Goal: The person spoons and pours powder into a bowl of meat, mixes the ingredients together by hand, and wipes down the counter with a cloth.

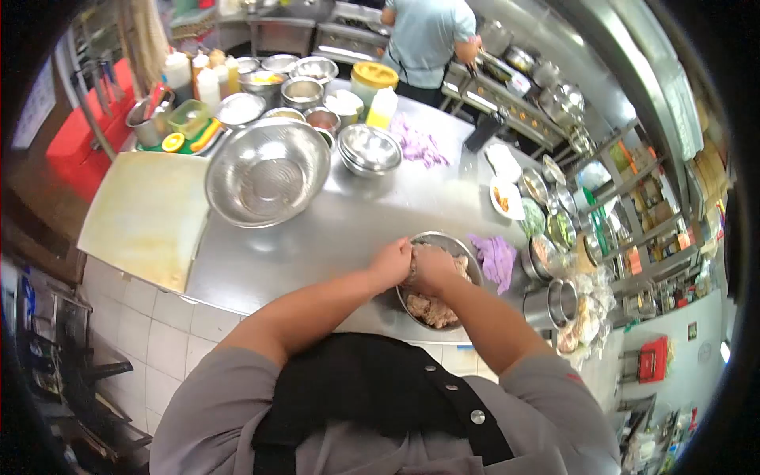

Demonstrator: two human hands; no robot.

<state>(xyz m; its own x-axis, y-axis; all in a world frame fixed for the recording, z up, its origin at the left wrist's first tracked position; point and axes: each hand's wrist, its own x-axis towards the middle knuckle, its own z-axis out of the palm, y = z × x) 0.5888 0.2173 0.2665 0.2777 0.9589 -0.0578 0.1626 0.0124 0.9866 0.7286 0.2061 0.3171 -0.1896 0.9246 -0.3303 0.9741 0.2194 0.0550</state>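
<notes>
A round metal bowl stands near the front edge of the steel table, holding pale minced meat. Over the bowl's left rim is my left hand, its fingers curled together; whatever they hold is too small to make out. My right hand is above the meat inside the bowl, right beside my left hand. Its fingers point away and are mostly hidden. Just right of the bowl lies a crumpled purple cloth.
A large metal colander and a cutting board are at the left. Bottles and small bowls line the back. Another purple cloth lies farther off. Metal cylinders stand right. A person stands at the stove.
</notes>
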